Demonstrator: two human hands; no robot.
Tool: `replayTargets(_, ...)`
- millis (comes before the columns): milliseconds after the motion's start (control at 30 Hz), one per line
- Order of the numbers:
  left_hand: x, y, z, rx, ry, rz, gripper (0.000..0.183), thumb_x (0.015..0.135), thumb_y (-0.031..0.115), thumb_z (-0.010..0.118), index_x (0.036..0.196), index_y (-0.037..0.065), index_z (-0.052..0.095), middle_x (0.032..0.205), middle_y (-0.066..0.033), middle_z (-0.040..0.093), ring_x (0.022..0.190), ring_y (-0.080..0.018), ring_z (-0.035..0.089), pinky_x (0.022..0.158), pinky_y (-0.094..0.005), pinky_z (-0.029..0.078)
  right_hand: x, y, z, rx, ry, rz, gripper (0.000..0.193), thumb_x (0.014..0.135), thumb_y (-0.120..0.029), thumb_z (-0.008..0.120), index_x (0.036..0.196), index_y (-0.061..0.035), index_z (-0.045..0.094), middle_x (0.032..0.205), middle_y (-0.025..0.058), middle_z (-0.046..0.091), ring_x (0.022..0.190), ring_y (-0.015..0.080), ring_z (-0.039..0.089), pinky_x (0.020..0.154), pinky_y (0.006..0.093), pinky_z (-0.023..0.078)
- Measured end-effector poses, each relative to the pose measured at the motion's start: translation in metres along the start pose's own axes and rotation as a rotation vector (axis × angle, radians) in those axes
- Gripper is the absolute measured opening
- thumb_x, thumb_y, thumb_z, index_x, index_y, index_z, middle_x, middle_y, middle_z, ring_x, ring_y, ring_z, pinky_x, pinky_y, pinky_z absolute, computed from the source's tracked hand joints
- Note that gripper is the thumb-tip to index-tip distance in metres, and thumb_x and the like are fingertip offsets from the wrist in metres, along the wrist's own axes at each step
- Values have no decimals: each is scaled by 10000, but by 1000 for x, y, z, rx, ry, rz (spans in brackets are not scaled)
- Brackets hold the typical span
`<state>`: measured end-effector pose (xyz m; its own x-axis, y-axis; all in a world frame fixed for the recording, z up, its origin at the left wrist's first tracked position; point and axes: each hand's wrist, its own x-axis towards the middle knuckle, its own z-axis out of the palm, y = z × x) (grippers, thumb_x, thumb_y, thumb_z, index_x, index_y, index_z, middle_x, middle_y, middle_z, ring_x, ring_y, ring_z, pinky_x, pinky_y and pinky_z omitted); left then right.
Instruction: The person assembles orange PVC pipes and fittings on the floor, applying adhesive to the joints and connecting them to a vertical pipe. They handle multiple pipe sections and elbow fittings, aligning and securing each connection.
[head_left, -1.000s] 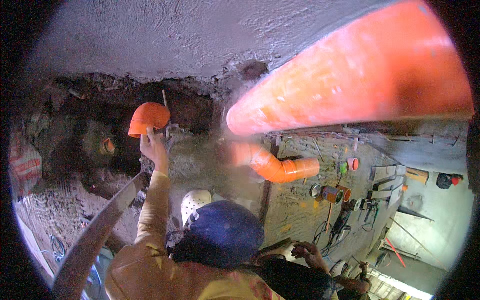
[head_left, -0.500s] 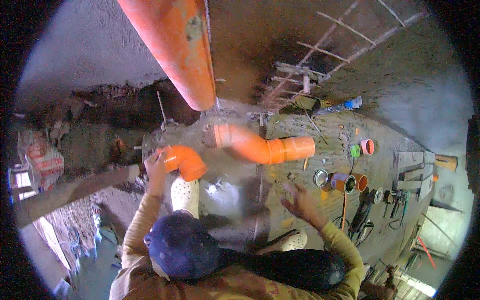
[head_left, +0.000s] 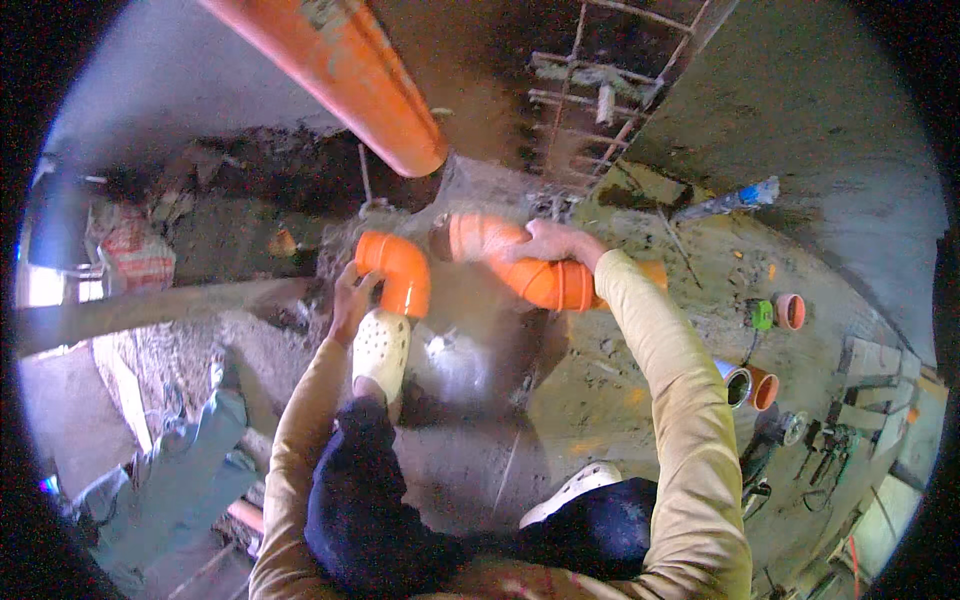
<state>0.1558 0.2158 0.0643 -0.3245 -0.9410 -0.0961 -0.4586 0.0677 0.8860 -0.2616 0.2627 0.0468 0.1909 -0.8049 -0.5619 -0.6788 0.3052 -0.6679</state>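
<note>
My left hand (head_left: 350, 300) grips a short orange pipe elbow (head_left: 405, 275) by its side, with the fingers partly hidden behind it. The elbow is held just above the toe of a cream clog (head_left: 381, 345) on my left foot. On the ground to the right lies a longer orange bent pipe fitting (head_left: 540, 285), its far-left end beside a muddy hole. My right hand (head_left: 560, 243) reaches over this fitting from the right, with thumb and fingers closed round its upper side. Above both hands, a large orange pipe (head_left: 350, 85) slants down and ends short of the fittings.
A rebar mesh (head_left: 600, 110) is at the far side. On the right ground lie a green-and-pink ring-like piece (head_left: 777, 313), short orange and grey pipe pieces (head_left: 750, 387) and tools (head_left: 830, 450). A red-and-white sack (head_left: 137, 252) and a beam-like length (head_left: 170, 308) are at left.
My right hand has moved from open air above the ground onto the bent fitting. The elbow in my left hand has turned slightly. The view has shifted, and the dark cap is out of sight.
</note>
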Motion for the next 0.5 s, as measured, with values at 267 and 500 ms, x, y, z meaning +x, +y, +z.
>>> replayTargets(267,22,-42,-58,280,99,131,268,940,252,659,1103,39,648,956,-182,696,905,-418,662,827,-431,537,-74,-98,18,27,188,-226,979,598,-402,896,1339,79,474,1292,307,580,1201,411,578,1019,450,482)
replayTargets(500,47,4,-72,966,93,-43,395,947,371,589,1106,21,681,1101,-277,682,1065,-476,644,898,-550,512,-119,-75,66,-405,768,-468,979,666,-341,879,1437,16,393,1251,256,510,1161,467,508,970,541,461)
